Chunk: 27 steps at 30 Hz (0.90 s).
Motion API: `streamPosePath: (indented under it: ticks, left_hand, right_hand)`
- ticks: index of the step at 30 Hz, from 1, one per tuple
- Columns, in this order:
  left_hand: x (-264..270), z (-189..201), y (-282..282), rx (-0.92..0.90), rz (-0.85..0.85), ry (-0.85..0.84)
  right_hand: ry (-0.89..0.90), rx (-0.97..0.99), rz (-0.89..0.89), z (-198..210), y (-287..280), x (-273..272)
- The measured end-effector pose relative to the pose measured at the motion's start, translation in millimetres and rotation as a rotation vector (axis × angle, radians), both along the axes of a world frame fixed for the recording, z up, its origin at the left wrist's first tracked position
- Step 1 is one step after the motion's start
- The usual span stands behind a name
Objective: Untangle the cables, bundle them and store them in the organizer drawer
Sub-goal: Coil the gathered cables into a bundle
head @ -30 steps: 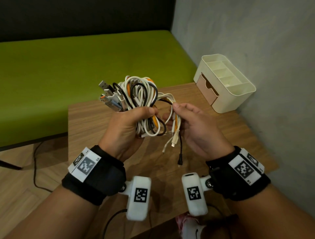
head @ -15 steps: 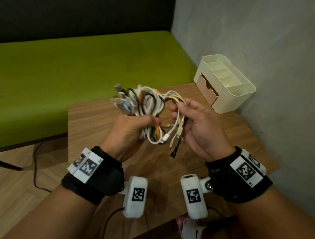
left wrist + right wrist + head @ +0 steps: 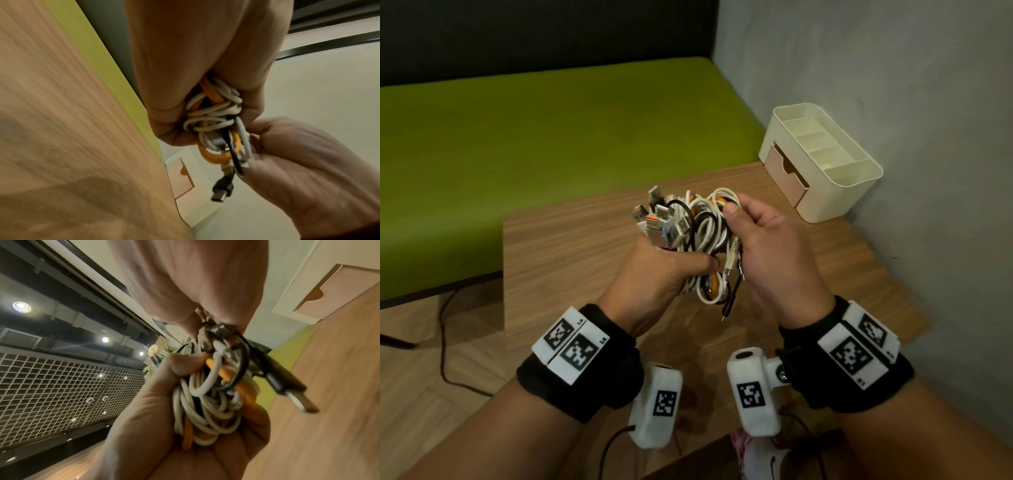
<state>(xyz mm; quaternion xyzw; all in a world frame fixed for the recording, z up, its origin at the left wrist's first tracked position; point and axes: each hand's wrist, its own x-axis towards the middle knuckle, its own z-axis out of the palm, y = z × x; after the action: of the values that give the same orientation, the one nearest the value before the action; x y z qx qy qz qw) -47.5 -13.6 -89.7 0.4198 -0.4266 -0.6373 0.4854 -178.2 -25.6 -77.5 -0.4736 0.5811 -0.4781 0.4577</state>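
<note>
A tangle of white, orange and black cables (image 3: 698,236) is held above the wooden table (image 3: 571,253). My left hand (image 3: 664,270) grips its middle, with several USB plugs (image 3: 657,222) sticking out at upper left. My right hand (image 3: 767,246) pinches the loops and loose ends on the bundle's right side. A black plug (image 3: 727,310) dangles below. In the left wrist view, my left hand (image 3: 197,65) wraps the cables (image 3: 213,112) and the right hand (image 3: 298,162) sits beside them. In the right wrist view, my right hand (image 3: 195,280) pinches the bundle (image 3: 207,404).
A cream organizer (image 3: 859,174) stands at the table's far right corner against the grey wall, its pink drawer (image 3: 786,171) closed and facing left. A green bench (image 3: 551,137) lies beyond the table. A black cord (image 3: 445,353) runs over the floor at left.
My left hand has brought the bundle down and right, against the right hand. The loose cable ends, which hung long, are now gathered closer to the bundle.
</note>
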Motion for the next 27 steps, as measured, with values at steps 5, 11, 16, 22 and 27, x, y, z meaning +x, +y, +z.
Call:
streamPosePath:
  ticks: [5,11,16,22,27]
  left_hand:
    - [-2,2,3,0.016,-0.013,-0.048]
    - [2,3,6,0.072,-0.088,0.01]
    - [1,7,9,0.055,-0.06,0.034]
    - [-7,-3,10,-0.006,0.076,0.166]
    - [-12,-4,12,-0.057,0.193,0.159]
  right_hand:
    - [-0.046,0.008,-0.026,-6,3,8]
    - [-0.141,0.079,0.007,2,13,15]
    - [-0.234,0.047,0.198,10,22,19]
    - [-0.304,-0.028,0.321,3,24,19]
    - [-0.333,0.018,0.422,7,16,14]
